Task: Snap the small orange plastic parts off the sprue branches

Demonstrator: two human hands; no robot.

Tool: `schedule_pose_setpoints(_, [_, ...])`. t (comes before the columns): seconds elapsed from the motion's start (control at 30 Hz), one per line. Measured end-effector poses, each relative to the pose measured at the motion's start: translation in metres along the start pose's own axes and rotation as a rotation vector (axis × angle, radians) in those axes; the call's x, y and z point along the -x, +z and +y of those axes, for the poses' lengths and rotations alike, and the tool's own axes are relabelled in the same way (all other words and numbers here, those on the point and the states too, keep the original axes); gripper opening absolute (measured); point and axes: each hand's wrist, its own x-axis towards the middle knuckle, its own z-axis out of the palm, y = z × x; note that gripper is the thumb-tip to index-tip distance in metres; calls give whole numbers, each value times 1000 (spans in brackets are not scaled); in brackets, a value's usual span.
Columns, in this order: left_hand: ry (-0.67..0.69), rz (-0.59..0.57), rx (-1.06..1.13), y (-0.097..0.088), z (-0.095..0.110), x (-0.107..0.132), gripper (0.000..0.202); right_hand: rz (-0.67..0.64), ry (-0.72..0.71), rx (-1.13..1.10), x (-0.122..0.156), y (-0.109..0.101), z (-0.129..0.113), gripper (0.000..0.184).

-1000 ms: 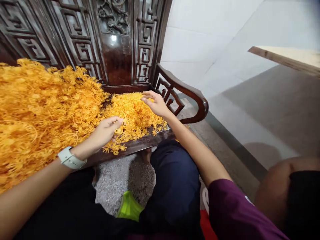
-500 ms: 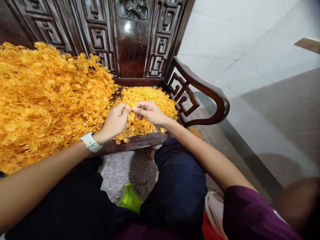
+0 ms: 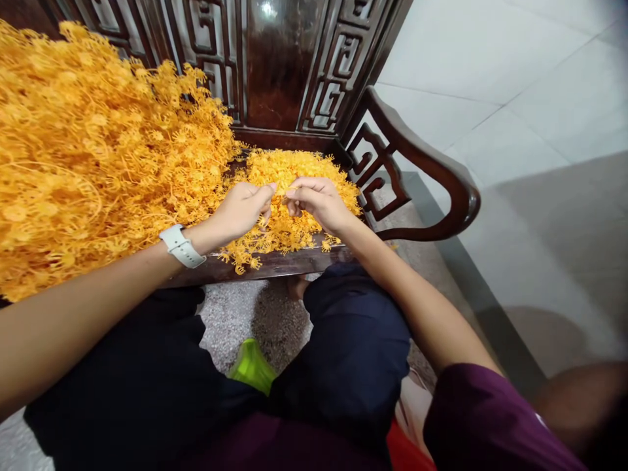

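My left hand (image 3: 245, 208), with a pale watch on its wrist, is closed in a pinch over the smaller pile of orange plastic flower pieces (image 3: 294, 167). Facing it, a short gap away, my right hand (image 3: 318, 201) also pinches thumb to finger. A bit of orange shows at the right fingertips, apparently one of the small flower pieces. What the left fingers hold blends into the orange behind and cannot be made out. A much larger heap of orange pieces with thin stems (image 3: 112, 163) lies to the left.
Both piles rest on a dark carved wooden bench (image 3: 279, 265) with a curved armrest (image 3: 441, 170) at the right. A bright green object (image 3: 252, 367) is on the speckled floor between my legs. A pale tiled wall (image 3: 520, 85) stands to the right.
The view has shifted, so the bench sits higher in the picture. My fingertips, close together before, are now slightly farther apart. Both hands stay over the smaller pile.
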Motion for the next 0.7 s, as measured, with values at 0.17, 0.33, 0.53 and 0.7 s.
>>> schedule_pose_setpoints(0.17, [151,50,-70,2,19,8,59,51,-7,-143,-4,-1,-7,22])
schedule_pose_setpoints(0.33, [142,121,-137,14,39,16,60,28,-37,-291,-8,4,-13,23])
schedule_pose_setpoints(0.53, [81,178,-68,19,51,20,58,80,-106,-293,-25,-11,-14,37])
schedule_pose_setpoints(0.7, [156,174,66,-1,64,41,63,485,-223,-241,-31,-77,1,51])
